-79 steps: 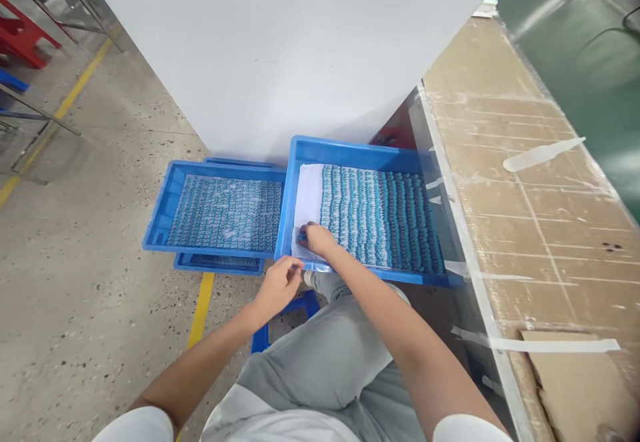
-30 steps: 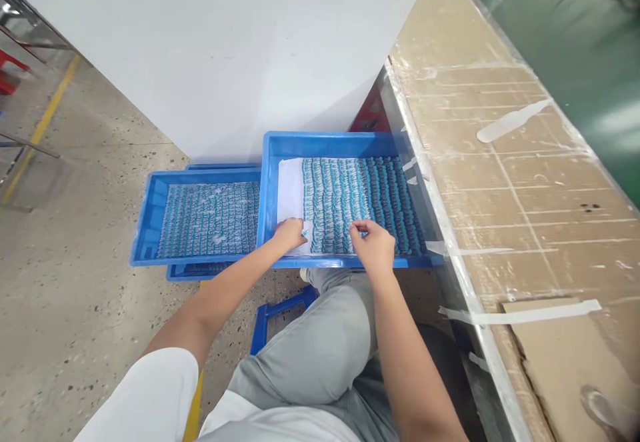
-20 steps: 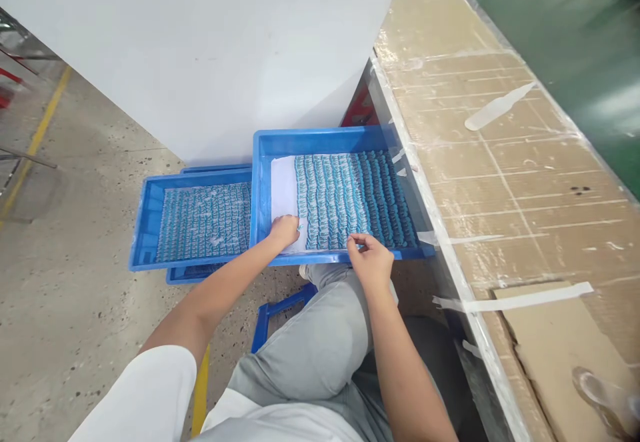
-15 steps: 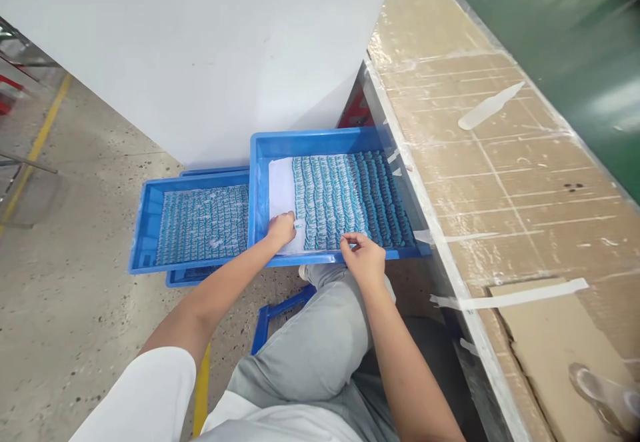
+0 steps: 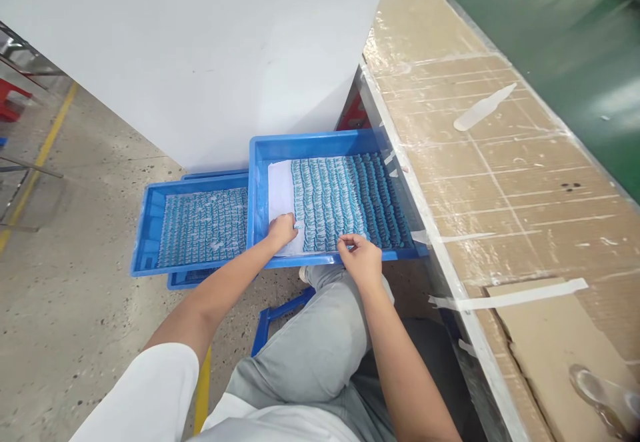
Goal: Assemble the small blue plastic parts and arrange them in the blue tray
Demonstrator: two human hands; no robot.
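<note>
Two hands are at the near rim of the raised tray (image 5: 257,189), and I read them from the closest point outward. My knee in grey trousers (image 5: 320,342) sits just under that rim. The right hand (image 5: 361,263) hovers at the front wall with thumb and fingertips pinched together — on one of the small blue pieces, I think, though it is too tiny for me to be sure. The left hand (image 5: 281,230) lies palm down on the white paper sheet (image 5: 280,189) at the tray's left end, fingers loosely curled, touching the first row of blue pieces (image 5: 345,199). Both forearms reach forward, elbows bent, wrists low, the hands apart from each other. The pieces look light and small, packed in tight rows on the paper, so I judge they would scatter or snag on a neighbour if dragged; a fingertip pinch on one end of a single piece seems the safest hold. The paper looks thin and would crease or slide unless pinned flat. Further left, a second blue tray (image 5: 143,229), lower, holds similar rows and rests on another tray near the floor. To the right runs a cardboard-covered bench (image 5: 500,182) with strips of tape — beyond the trays stands a white panel (image 5: 200,49).
</note>
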